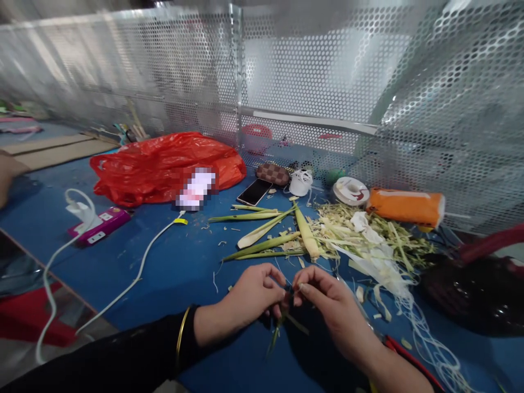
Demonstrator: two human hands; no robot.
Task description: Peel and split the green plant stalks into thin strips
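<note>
My left hand [257, 292] is closed in a pinch round a small green plant piece [277, 334], whose thin blades hang below the fingers. Close beside it, my right hand [327, 303] pinches at the top of the same small bundle; a dark bit shows between the fingertips, too small to name. Just beyond the hands lie long pale-green plant stalks [266, 240] and a fatter, pointed husk [305, 232]. A heap of shredded plant scraps [393, 240] spreads to the right of them, with tangled white strings [426, 333] trailing toward me.
On the blue table [164, 289] are a red plastic bag [155, 164], a lit phone [197, 188] on a white cable, a purple power strip [102, 225], a dark phone [254, 192], a white spool [351, 191] and an orange pack [405, 206]. A perforated metal screen [311, 76] stands behind.
</note>
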